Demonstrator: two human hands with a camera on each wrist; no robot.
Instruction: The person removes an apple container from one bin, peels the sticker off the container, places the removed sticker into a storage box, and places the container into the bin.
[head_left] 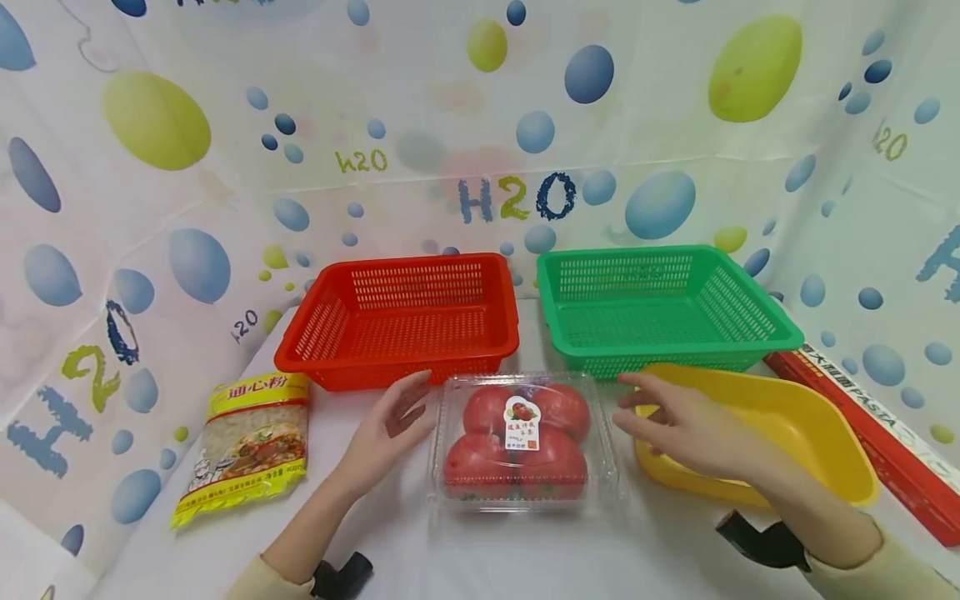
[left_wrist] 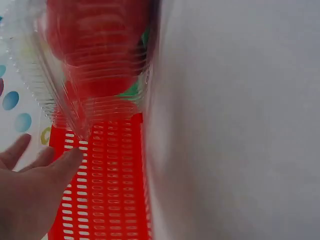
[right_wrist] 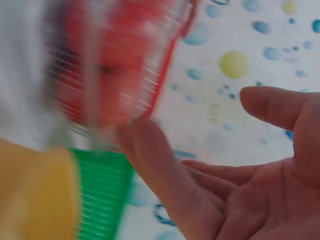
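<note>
A clear plastic box of tomatoes [head_left: 516,450] with a white label on its lid sits on the white table between my two hands. My left hand [head_left: 393,425] is at the box's left side, fingers spread and relaxed, holding nothing. On the other side, my right hand [head_left: 686,421] hovers with loosely bent fingers just off the box's right edge, partly over a yellow basin [head_left: 817,425]. In the right wrist view the palm of the right hand [right_wrist: 220,185] is bare, and the box [right_wrist: 110,65] looks blurred. The left wrist view shows the left fingertips close to the box's corner [left_wrist: 82,115].
A red basket [head_left: 405,333] and a green basket [head_left: 660,325] stand behind the box. To the left lies a yellow-edged bag of macaroni [head_left: 255,442]. A long red pasta box [head_left: 892,450] lies along the right side, and a balloon-print cloth [head_left: 465,108] hangs behind.
</note>
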